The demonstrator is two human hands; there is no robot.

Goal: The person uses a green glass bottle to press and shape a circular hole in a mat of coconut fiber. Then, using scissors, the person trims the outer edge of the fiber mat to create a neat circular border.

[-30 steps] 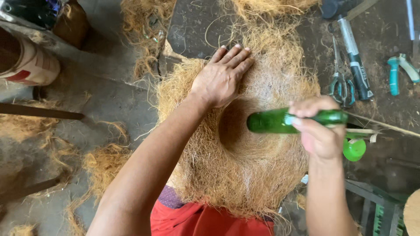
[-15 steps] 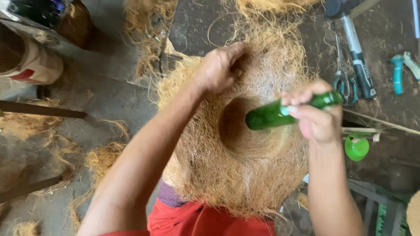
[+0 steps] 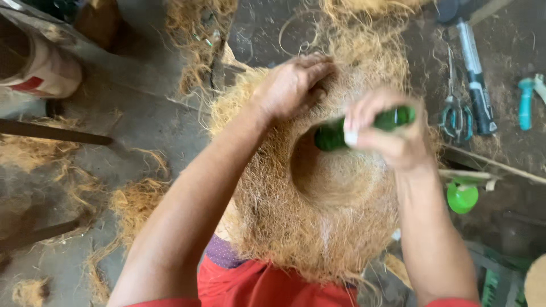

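One mat of brown fibre (image 3: pixel 318 227) lies in front of the person, its middle pressed into one round hollow (image 3: pixel 335 170). Two hands are in view, both the person's own.

Left hand (image 3: pixel 290 85): rests on the far rim of the mat, fingers bent and pressing into the fibre. It grips no separate object.

Right hand (image 3: pixel 387 136): clenched around one green bottle (image 3: pixel 341 133). The bottle lies roughly level above the hollow, its thicker end pointing towards the left hand and close to it. The picture is blurred here, so contact between bottle and fibre cannot be told.

Items to the right of the mat, on the dark work surface (image 3: pixel 512 74):
- one pair of scissors (image 3: pixel 453 111), lying flat;
- one long tool with a dark grip and pale shaft (image 3: pixel 475 79), just beside the scissors;
- one teal-handled tool (image 3: pixel 526 102), near the right edge;
- one green round lid-like object (image 3: pixel 462 196), near the right forearm;
- one thin stick (image 3: pixel 495 165), running towards the right edge.

Items to the left: one pale bucket (image 3: pixel 40 68) at the upper corner, and several loose tufts of fibre (image 3: pixel 133 202) scattered on the grey floor (image 3: pixel 131 108). One red garment (image 3: pixel 256 284) shows at the lower edge.
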